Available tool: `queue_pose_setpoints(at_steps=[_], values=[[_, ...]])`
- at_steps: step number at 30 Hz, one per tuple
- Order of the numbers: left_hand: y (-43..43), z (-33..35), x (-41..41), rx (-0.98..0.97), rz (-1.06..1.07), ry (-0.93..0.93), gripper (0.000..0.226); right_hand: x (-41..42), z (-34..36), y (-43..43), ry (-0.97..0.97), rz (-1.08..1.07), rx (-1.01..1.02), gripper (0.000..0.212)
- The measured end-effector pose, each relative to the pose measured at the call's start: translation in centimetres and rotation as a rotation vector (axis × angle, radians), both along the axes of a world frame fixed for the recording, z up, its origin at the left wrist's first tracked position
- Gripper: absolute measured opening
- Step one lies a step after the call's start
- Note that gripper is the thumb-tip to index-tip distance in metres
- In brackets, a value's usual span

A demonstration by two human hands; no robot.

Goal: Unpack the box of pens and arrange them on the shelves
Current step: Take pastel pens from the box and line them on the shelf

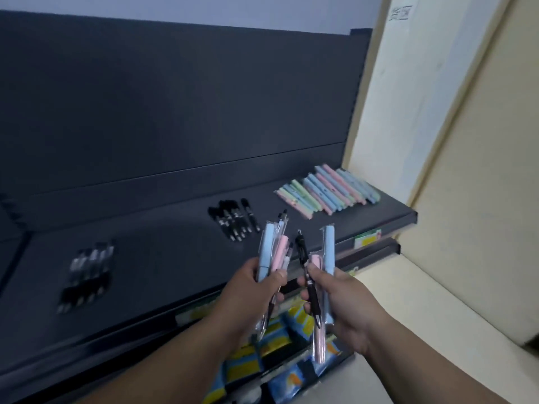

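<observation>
Left hand [250, 287] curling round a bunch of pastel plastic-wrapped pens [267, 255] | right hand [341, 293] gripping a slim black pen [303, 255] plus two pastel pens [329, 249] | likely sorting by kind

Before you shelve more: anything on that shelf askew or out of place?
Nothing spilled or damaged. On the shelf, the middle black pens sit in a loose, uneven cluster, one apart on the right, unlike the tidier pastel pens at the right end. Blur hides finer detail.
</observation>
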State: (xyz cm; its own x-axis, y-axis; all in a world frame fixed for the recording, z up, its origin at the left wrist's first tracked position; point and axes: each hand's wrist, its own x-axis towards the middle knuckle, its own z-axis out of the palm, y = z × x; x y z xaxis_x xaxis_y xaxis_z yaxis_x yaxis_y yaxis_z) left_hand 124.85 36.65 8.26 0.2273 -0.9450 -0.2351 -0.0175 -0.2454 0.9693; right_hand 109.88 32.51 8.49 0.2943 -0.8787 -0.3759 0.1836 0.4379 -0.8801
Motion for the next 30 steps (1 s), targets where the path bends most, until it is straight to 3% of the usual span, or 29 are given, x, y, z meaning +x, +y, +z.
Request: queue_pose_setpoints(at_steps=[9, 21, 25, 27, 30], values=[[-10.6, 2.0, -0.3, -0.073, -0.080, 0.093, 0.021, 0.0, 1.2, -9.7, -0.029, -0.018, -0.030, 0.020], [-21.3, 2.1, -3.5, -0.080, 0.153, 0.174, 0.023, -2.9, 0.8, -21.6, -0.084, 0.237, 0.049, 0.026], [-25.1, 2.0, -5.5, -0.072, 0.320, 0.225, 0.018, -4.4, 1.1, -27.0, 0.000, 0.349, 0.021, 0.076], [-26.7, 2.1, -6.5, -0.067, 0.389, 0.233, 0.016, -5.1, 1.6, -29.5, 0.058, 0.425, -0.039, 0.079], [-28.2, 2.4, -7.6, -0.056, 0.452, 0.265, 0.010, -5.5, 1.9, -32.0, 0.119, 0.485, -0.045, 0.109]])
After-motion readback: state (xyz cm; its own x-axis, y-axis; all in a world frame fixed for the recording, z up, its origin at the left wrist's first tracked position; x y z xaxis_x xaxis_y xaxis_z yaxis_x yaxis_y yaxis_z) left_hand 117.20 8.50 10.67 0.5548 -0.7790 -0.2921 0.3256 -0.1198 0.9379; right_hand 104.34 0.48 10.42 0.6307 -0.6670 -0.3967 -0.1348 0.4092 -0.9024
